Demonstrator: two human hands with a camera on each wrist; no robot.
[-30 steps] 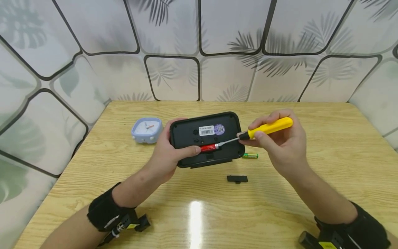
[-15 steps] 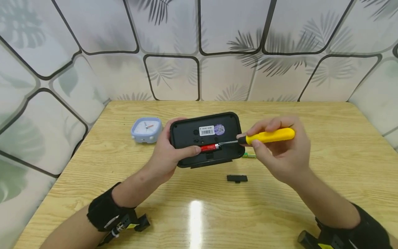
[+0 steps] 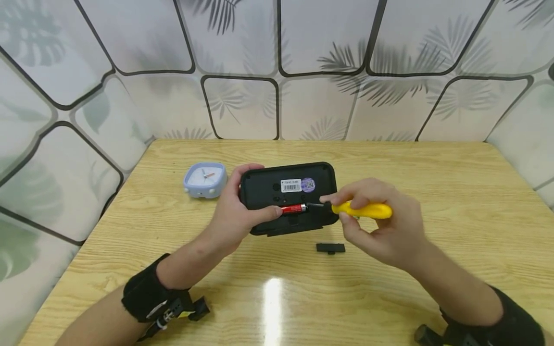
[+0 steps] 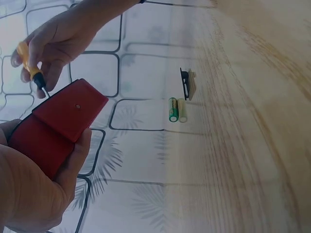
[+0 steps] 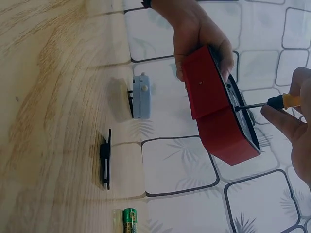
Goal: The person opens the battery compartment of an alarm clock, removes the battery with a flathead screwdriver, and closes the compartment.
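Observation:
My left hand [image 3: 235, 216] grips a box-shaped device by its left end, its black back [image 3: 264, 187] with a barcode label facing me. The device's red sides [image 4: 73, 109] show in both wrist views. A red battery [image 3: 293, 208] lies in the slot in the back, with my left thumb at its left end. My right hand [image 3: 391, 228] holds a yellow-handled screwdriver [image 3: 368, 210] between thumb and fingers. In the head view the screwdriver's tip meets the battery's silver end; the right wrist view shows its shaft [image 5: 252, 106] reaching into the back.
A light blue alarm clock [image 3: 205, 180] stands on the wooden table [image 3: 173, 250] to the left. A small black battery cover [image 3: 331, 248] lies in front of the device. Near it is a green battery [image 4: 173, 110], mostly hidden behind my right hand in the head view.
My right hand has lowered and shifted left, turning the screwdriver so its handle end points slightly downward. The device has tilted a little and moved slightly right and down. The red battery stays in its slot.

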